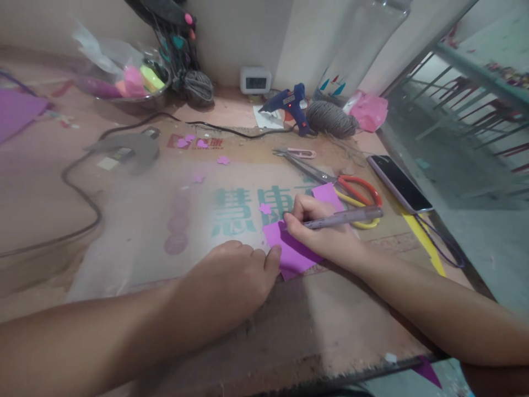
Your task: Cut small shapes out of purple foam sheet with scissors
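Note:
A pen (pixel 345 217) with a greyish barrel is pinched in my right hand (pixel 314 223), its tip down at the upper left part of a purple sheet (pixel 295 256). My left hand (pixel 242 273) is closed, fingers curled under, and its thumb presses the sheet's left edge. Part of the sheet is hidden beneath my right hand, and another purple piece (pixel 328 194) shows beyond it. Just past the sheet lies a small purple flower cutout (pixel 265 209). Scissors (pixel 359 190) with red and yellow handles rest behind my right hand.
Farther back are a blue glue gun (pixel 289 105) with its cord, grey yarn (pixel 333 118), a small clock (pixel 255 81) and a bowl (pixel 152 98) of colourful material. A phone (pixel 400 182) lies near the right table edge. More flower cutouts (pixel 223 160) lie on the printed cardboard.

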